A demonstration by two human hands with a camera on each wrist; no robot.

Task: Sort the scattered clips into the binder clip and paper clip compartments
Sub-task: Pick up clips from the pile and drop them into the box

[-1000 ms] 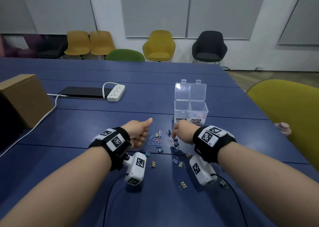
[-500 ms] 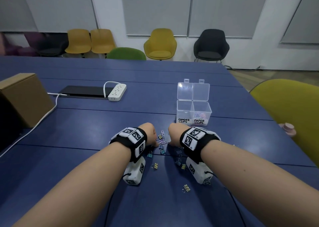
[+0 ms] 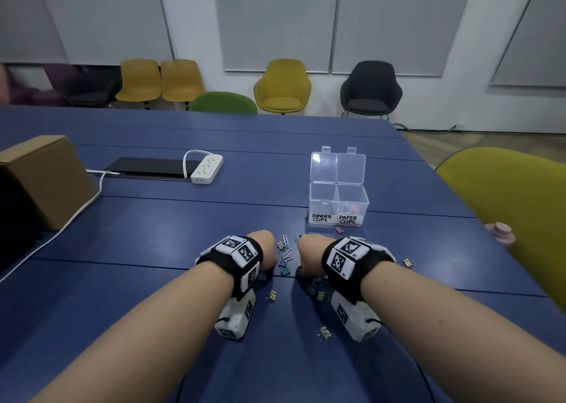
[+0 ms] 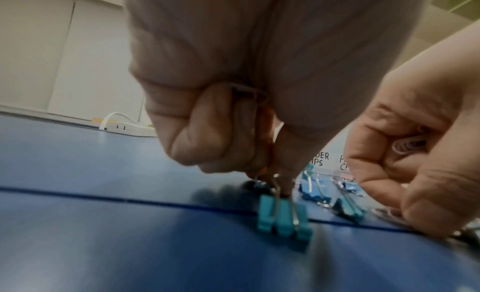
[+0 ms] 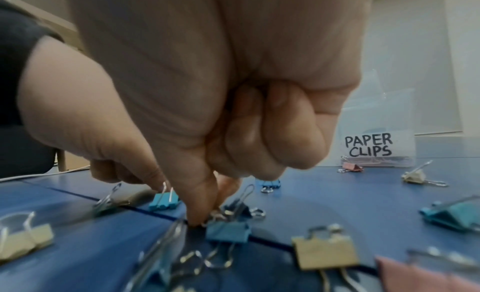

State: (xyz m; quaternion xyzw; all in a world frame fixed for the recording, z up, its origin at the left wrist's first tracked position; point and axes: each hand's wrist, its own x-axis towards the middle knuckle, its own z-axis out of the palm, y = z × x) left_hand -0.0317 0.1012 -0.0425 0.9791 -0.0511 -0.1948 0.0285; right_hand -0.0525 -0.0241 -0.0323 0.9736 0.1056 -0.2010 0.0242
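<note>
Binder clips and paper clips (image 3: 287, 254) lie scattered on the blue table between my hands. In the left wrist view my left hand (image 4: 275, 179) pinches the wire handle of a teal binder clip (image 4: 283, 220) that stands on the table. My right hand (image 5: 207, 216) has curled fingers; its thumb and forefinger tips are down at the wire handle of a blue binder clip (image 5: 228, 233). The left wrist view shows pale paper clips (image 4: 407, 145) tucked in the right hand's curled fingers. The clear two-compartment box (image 3: 338, 200), labelled BINDER CLIPS and PAPER CLIPS, stands open just beyond my hands.
A cardboard box (image 3: 46, 179) stands at the left, with a white power strip (image 3: 206, 169) and its cable behind it. A yellow-green chair (image 3: 514, 218) is close on the right. More binder clips (image 3: 324, 332) lie near my wrists.
Both hands have drawn back toward me and dropped onto the clip pile. The left thumb, stuck out before, is now curled down in a pinch.
</note>
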